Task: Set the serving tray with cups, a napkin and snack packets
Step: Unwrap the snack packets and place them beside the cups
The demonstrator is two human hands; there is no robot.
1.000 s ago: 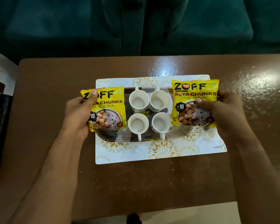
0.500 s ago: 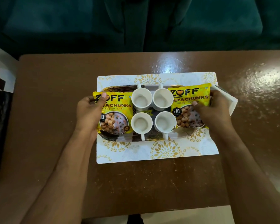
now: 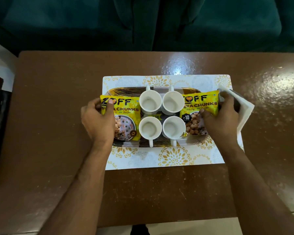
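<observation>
Cups [image 3: 161,119], four white ones, stand in a two-by-two block between the two hands, in the middle of the dark patterned serving tray [image 3: 126,89]. Handles of the far pair point away from the person, those of the near pair point toward them. The left hand [image 3: 98,121] grips a yellow Zoff soya chunks packet [image 3: 126,116], thumb on its face and fingers curled round its outer edge; the packet lies on the tray's left end, touching the two cups beside it. The right hand [image 3: 222,118] holds a second soya chunks packet [image 3: 198,107] the same way on the tray's right end, tilted up slightly at its outer corner. Just outside the right hand, a folded white napkin [image 3: 243,112] sticks out past the tray. Under the tray lies a white placemat [image 3: 168,158] with gold flowers, on a brown table [image 3: 58,116].
</observation>
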